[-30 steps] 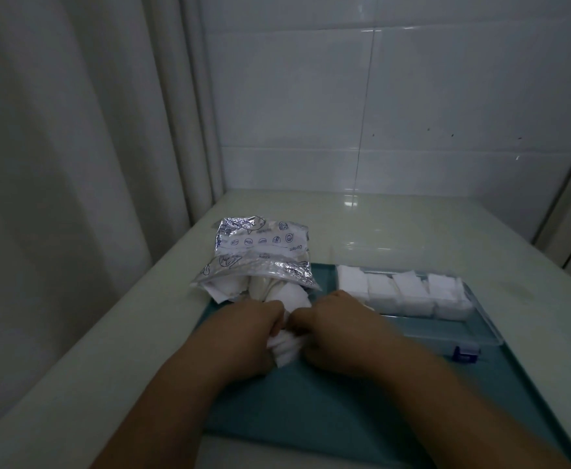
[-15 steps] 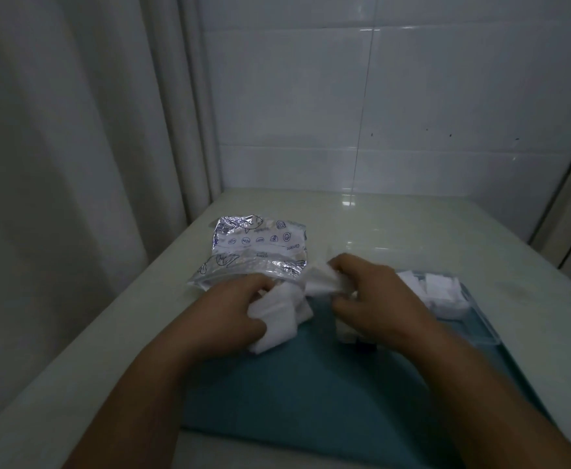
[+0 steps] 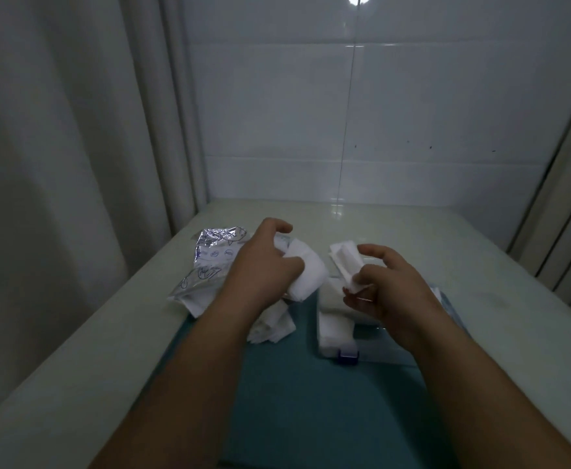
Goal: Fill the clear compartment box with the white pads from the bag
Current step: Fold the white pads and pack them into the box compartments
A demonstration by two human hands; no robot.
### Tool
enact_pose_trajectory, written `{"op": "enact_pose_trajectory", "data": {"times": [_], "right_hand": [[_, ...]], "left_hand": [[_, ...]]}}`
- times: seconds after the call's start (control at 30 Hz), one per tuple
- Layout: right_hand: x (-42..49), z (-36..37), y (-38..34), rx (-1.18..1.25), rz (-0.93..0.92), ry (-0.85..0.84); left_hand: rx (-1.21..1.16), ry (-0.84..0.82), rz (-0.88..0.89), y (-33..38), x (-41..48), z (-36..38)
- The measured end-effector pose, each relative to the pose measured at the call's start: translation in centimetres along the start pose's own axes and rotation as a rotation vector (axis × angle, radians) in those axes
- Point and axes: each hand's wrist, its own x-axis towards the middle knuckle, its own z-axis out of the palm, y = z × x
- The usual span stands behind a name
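Reaching forward over a dark teal rectangular mat [image 3: 311,401], a person's two bare forearms end in hands raised above a pale glossy table [image 3: 412,238]. On the mat's right side lies the clear plastic compartment box [image 3: 379,346], with a small blue latch [image 3: 346,356] on its near edge. White square pads [image 3: 335,330] sit in its near left compartment, while most of the box is hidden behind the right wrist.

To the left, a loose heap of white pads [image 3: 270,324] rests on the mat just below the left wrist. The left hand [image 3: 264,265] has its fingers and thumb curled round a thick stack of white pads [image 3: 307,275], with the forefinger lifted free. The right hand [image 3: 389,289] pinches a single folded white pad [image 3: 345,262] between thumb and fingertips above the box's far end, its other fingers loosely bent. The two held loads are apart, with a gap between them.

Behind the left hand, a crumpled silver foil bag with blue print [image 3: 209,262] lies on the table at the mat's far left corner. A grey curtain [image 3: 57,130] hangs at left, and a white tiled wall [image 3: 412,113] closes off the far end of the table.
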Motion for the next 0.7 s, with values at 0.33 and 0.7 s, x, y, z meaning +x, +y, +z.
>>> {"op": "enact_pose_trajectory", "data": {"times": [0.33, 0.7], "right_hand": [[0.3, -0.4, 0.2, 0.371, 0.142, -0.04], [0.3, 0.2, 0.3, 0.095, 0.034, -0.036]], "left_hand": [[-0.038, 0.066, 0.036, 0.2, -1.4, 4.3], [-0.021, -0.004, 0.074, -0.9, -1.5, 4.5]]}}
